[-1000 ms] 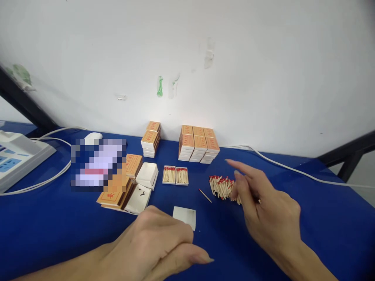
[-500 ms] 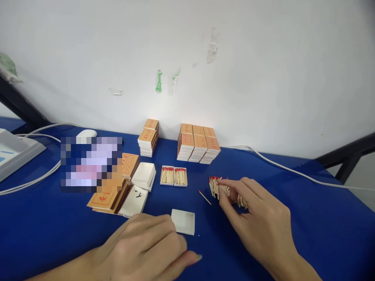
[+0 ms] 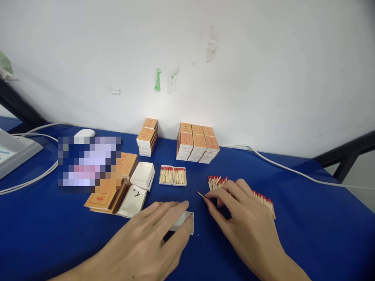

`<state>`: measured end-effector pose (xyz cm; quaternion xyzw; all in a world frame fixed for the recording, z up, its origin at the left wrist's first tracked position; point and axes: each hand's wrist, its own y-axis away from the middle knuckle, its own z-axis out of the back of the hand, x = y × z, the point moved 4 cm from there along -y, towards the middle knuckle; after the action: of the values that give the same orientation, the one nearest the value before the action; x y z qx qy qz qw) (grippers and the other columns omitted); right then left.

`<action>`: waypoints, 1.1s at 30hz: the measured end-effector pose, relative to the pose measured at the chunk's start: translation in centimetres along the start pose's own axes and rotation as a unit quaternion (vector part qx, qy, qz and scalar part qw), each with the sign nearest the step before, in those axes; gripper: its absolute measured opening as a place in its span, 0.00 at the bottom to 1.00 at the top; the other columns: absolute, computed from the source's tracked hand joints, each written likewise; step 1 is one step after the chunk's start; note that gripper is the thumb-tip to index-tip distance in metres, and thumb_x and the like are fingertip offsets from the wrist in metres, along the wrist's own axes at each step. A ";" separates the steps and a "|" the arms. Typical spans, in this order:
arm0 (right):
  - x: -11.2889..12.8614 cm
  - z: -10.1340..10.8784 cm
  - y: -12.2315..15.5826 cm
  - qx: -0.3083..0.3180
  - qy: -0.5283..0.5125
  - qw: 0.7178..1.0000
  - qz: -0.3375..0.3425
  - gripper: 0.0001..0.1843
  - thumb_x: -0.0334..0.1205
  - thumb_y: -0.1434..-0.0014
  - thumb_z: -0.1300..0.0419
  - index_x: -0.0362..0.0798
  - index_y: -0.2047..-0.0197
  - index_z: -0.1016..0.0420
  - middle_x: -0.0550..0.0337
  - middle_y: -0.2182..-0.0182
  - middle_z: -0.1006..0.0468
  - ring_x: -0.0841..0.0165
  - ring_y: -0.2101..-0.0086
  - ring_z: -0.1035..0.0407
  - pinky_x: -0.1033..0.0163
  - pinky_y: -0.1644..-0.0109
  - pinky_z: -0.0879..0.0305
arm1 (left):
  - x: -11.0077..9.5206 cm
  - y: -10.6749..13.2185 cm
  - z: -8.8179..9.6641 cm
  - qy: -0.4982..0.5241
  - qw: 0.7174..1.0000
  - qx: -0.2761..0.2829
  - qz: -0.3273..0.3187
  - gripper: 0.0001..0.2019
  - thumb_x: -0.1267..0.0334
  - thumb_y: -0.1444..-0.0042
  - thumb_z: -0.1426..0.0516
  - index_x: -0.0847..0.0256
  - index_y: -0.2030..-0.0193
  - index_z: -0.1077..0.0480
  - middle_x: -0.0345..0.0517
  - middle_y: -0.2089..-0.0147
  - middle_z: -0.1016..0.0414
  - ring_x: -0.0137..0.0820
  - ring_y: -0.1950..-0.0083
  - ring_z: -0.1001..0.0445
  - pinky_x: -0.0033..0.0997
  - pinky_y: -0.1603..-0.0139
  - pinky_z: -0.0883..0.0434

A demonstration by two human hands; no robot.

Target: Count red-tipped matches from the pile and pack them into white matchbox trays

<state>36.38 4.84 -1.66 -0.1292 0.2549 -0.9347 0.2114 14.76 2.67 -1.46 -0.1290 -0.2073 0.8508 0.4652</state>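
An empty white matchbox tray (image 3: 179, 223) lies on the blue table, partly covered by my left hand (image 3: 155, 234). My left fingers and thumb are at its edges, with the thumb over its right side. My right hand (image 3: 240, 218) pinches the lower end of a single red-tipped match (image 3: 200, 194) between thumb and forefinger. Behind and beside that hand lie loose matches (image 3: 215, 182) and a row of matches (image 3: 265, 201), partly hidden by it. Two trays filled with matches (image 3: 166, 175) (image 3: 179, 176) stand side by side farther back.
Orange matchboxes are stacked by the wall in a small pile (image 3: 146, 135) and a larger block (image 3: 193, 142). At left are flat orange sleeves (image 3: 101, 199), white trays (image 3: 142, 174), a blurred-out patch and a white mouse (image 3: 84, 134). A white cable (image 3: 281, 170) runs along the right.
My left hand has come up and over to the empty tray. My right hand has shifted slightly left and down from the loose matches to the single match, uncovering the row at right.
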 end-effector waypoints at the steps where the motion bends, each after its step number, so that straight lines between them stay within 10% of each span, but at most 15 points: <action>1: 0.0 0.0 0.0 0.000 -0.004 1.000 0.003 0.07 0.33 0.27 0.36 0.48 0.60 0.20 0.57 0.66 0.24 0.61 0.62 0.33 0.57 0.62 0.37 | 0.0 0.1 0.0 0.005 1.000 -0.004 0.001 0.18 0.72 0.25 0.48 0.63 0.36 0.22 0.54 0.37 0.17 0.45 0.39 0.16 0.46 0.41 0.15; 24: 0.5 -1.0 -0.2 -0.039 0.051 0.996 -0.068 0.15 0.38 0.27 0.37 0.50 0.68 0.28 0.58 0.69 0.26 0.61 0.64 0.36 0.55 0.62 0.40 | -0.8 0.5 -0.9 0.017 0.999 -0.038 0.013 0.16 0.70 0.25 0.46 0.60 0.37 0.22 0.46 0.40 0.16 0.42 0.45 0.14 0.46 0.42 0.15; 33: -0.6 -0.4 -0.4 -0.062 0.133 0.983 -0.109 0.08 0.44 0.27 0.36 0.51 0.57 0.18 0.57 0.66 0.23 0.59 0.61 0.34 0.58 0.70 0.49 | -1.1 0.0 -0.8 0.027 0.999 -0.026 0.013 0.16 0.72 0.28 0.45 0.62 0.38 0.23 0.48 0.43 0.15 0.43 0.48 0.14 0.48 0.45 0.14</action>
<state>36.60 5.57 -1.90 -0.0435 0.3222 -0.9435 0.0637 15.64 1.95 -2.15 -0.1664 -0.2157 0.8472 0.4561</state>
